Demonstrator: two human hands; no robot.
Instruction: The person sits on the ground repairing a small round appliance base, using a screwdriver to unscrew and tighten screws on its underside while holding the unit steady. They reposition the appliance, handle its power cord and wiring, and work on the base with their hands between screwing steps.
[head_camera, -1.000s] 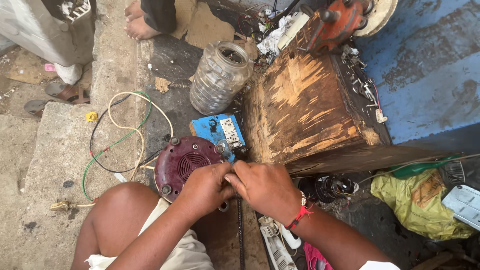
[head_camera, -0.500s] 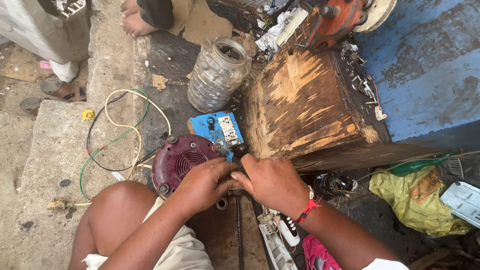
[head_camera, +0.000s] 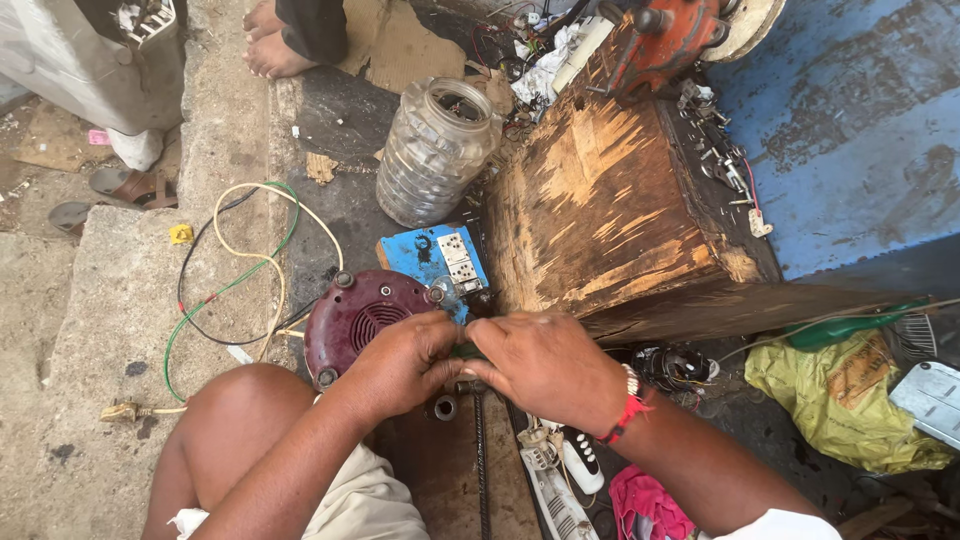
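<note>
The fingers of the left hand and the right hand are bent and pressed together around a small dark part held between them; it is mostly hidden, so what it is cannot be told. Just left of the fingers, touching the left hand, lies a round maroon motor housing with a vented face. Just above the fingers sits a blue switch board with a white socket. Beyond that stands a clear ribbed plastic jar, beside a worn wooden block. Further left, looped wires lie on the concrete floor. Far right lies a yellow bag.
</note>
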